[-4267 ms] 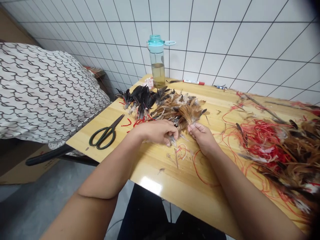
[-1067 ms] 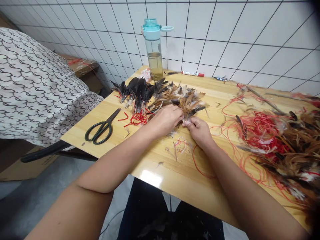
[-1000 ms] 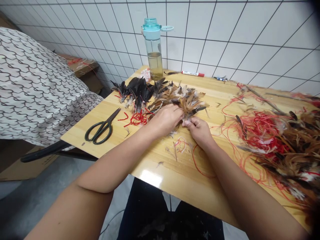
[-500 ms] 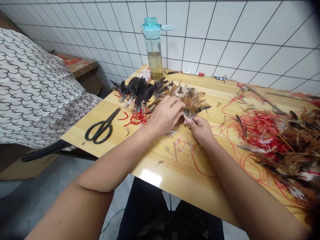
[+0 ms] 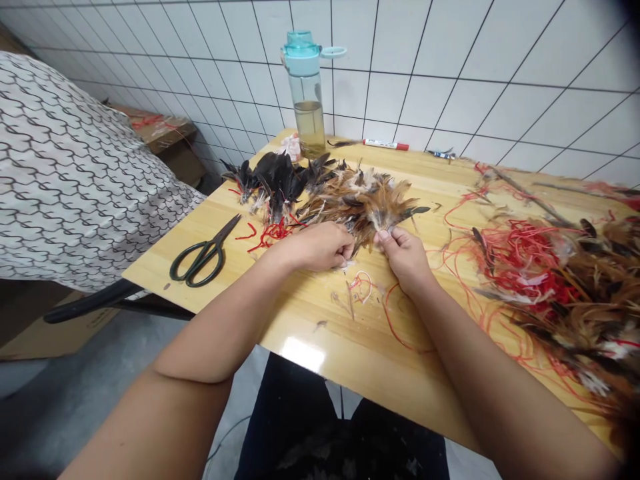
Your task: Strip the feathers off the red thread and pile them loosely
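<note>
My right hand (image 5: 404,257) pinches the pale quill ends of a brown feather bunch (image 5: 387,205), whose tips fan out away from me. To its left, my left hand (image 5: 327,245) is closed just above the table, fingers curled; whether something small is in them is hidden. Beyond my left hand lies a heap of brown feathers (image 5: 337,193), joined on its left by black feather bunches (image 5: 277,180). Cut red string (image 5: 275,232) lies beside my left wrist. Black-handled scissors (image 5: 204,257) rest farther left with their blades pointing away.
A water bottle (image 5: 307,100) stands at the back near the tiled wall, with a red-capped marker (image 5: 385,145) beside it. On the right are tangled red strings (image 5: 525,260) and a large brown feather pile (image 5: 600,280). A patterned cloth (image 5: 75,180) hangs at left.
My left hand has drawn away from the feather bunch, toward me and slightly left, and its fingers have curled. My right hand still holds the bunch, now more exposed.
</note>
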`<act>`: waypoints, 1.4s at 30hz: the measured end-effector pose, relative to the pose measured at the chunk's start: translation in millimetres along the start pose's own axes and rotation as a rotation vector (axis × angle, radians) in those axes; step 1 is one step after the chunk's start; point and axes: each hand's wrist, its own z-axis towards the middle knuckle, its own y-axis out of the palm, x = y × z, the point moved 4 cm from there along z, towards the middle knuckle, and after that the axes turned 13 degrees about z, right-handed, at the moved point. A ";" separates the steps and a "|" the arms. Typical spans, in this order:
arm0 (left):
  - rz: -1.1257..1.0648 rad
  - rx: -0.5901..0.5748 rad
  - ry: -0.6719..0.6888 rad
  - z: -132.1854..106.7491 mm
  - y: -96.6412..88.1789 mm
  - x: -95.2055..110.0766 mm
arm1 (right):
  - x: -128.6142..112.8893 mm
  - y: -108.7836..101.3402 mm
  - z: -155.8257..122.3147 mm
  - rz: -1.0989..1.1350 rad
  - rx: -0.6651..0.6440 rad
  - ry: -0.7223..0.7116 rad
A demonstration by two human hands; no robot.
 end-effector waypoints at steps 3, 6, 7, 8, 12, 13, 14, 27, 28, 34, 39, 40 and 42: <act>0.018 0.029 0.043 -0.1 -2.5 2.5 | 1.5 0.3 0.2 -0.031 0.000 0.004; -0.005 0.087 0.022 -2.4 -10.5 2.7 | 1.9 0.6 0.5 -0.059 -0.006 -0.005; -0.025 0.114 -0.003 -3.4 -13.6 2.3 | 1.7 0.8 0.6 -0.069 -0.010 -0.009; -0.049 0.141 -0.030 -4.3 -16.4 1.9 | 1.5 1.0 0.7 -0.078 -0.013 -0.013; -0.150 0.225 -0.121 -5.6 -21.9 0.2 | -1.0 1.5 0.1 -0.111 -0.023 -0.040; -0.165 0.243 -0.133 -5.2 -22.1 0.0 | -1.8 1.6 -0.2 -0.116 -0.023 -0.045; -0.173 0.260 -0.143 -4.7 -22.0 -0.1 | -2.6 1.8 -0.5 -0.119 -0.025 -0.046; 0.058 0.362 -0.070 2.0 -16.9 5.8 | 3.0 4.7 1.9 -0.154 -0.060 -0.054; 0.079 0.356 -0.073 2.2 -16.4 5.9 | 2.8 5.0 1.9 -0.151 -0.065 -0.055; 0.168 0.359 -0.077 2.9 -14.1 9.7 | -0.7 7.2 1.3 -0.194 -0.105 -0.047; 0.208 0.348 -0.066 5.9 -9.7 13.7 | -1.0 8.1 0.7 -0.239 -0.102 -0.042; 0.202 0.355 -0.069 6.3 -9.5 13.6 | -0.5 8.0 0.7 -0.237 -0.102 -0.041; 0.153 0.404 -0.085 5.7 -11.3 11.6 | 0.8 7.1 0.8 -0.199 -0.095 -0.038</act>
